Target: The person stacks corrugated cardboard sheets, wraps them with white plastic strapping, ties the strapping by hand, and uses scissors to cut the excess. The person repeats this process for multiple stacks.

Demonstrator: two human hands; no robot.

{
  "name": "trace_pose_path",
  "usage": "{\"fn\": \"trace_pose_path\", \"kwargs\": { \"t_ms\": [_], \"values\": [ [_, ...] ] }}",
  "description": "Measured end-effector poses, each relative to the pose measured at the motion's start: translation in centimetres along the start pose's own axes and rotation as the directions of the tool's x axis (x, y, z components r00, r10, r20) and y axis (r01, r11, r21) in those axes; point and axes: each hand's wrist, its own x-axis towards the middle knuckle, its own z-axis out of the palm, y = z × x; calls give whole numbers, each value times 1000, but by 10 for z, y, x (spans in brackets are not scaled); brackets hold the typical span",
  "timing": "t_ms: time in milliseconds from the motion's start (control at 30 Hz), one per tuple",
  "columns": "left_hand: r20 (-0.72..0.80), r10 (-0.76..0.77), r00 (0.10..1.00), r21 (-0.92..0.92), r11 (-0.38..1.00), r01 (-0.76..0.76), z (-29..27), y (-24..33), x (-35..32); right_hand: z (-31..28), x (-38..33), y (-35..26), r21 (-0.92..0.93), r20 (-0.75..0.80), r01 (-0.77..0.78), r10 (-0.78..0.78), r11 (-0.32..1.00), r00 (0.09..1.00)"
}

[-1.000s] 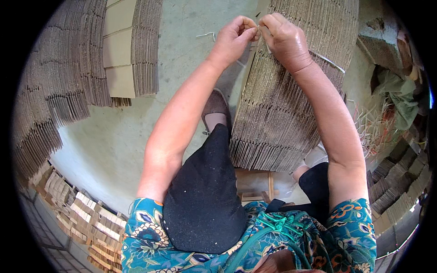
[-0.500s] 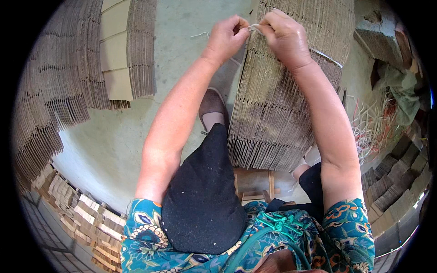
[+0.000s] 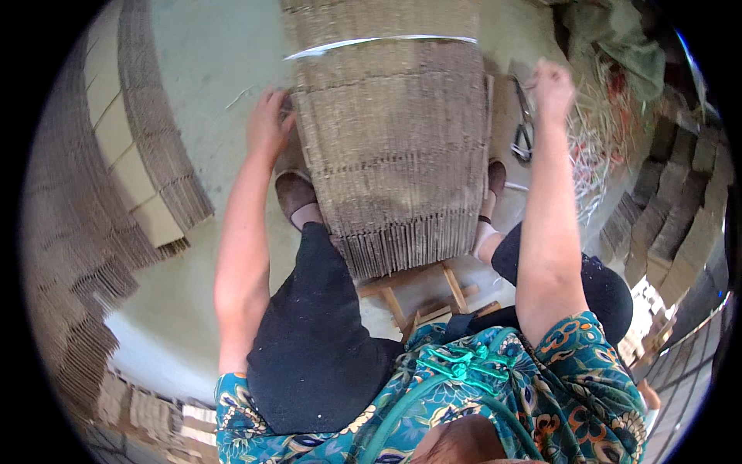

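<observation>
Cardboard bundle point(image 3: 394, 131) long axis away from person; left hand point(image 3: 268, 120) fingers grip edge; right hand point(image 3: 553, 87) seemingly fisted.

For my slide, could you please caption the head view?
Seated person's left hand and right hand flank a strapped stack of flattened cardboard; scissors lie beside it.

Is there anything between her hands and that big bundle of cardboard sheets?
Nothing visible. The left hand rests against the left side of the strapped stack of brown corrugated cardboard sheets; the right hand is raised beside its right edge, above the metal scissors.
</observation>
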Motion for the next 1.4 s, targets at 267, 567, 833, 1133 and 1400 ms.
{"fn": "trace_pose_path", "kwargs": {
  "t_ms": [267, 567, 833, 1133, 1400],
  "values": [
    [143, -182, 973, 89, 981, 170, 11, -10, -10, 64, -72, 118, -227, 175, -240, 282, 944, 943],
    [223, -327, 919, 282, 923, 260, 17, -23, -30, 80, -32, 87, -184, 62, -117, 131, 976, 989],
    [207, -307, 929, 187, 944, 270, 20, -57, -35, 51, -46, 62, 790, 316, -385, 222, 477, 923],
    [551, -365, 750, -600, 450, 661, -30, 5, -23, -31, -109, -88, 553, 482, 135, -448, 822, 753],
    [378, -324, 867, -626, 601, 497, -42, 41, -35, 19, -151, -111, 251, 388, 674, -710, 695, 587]
  ]
}}
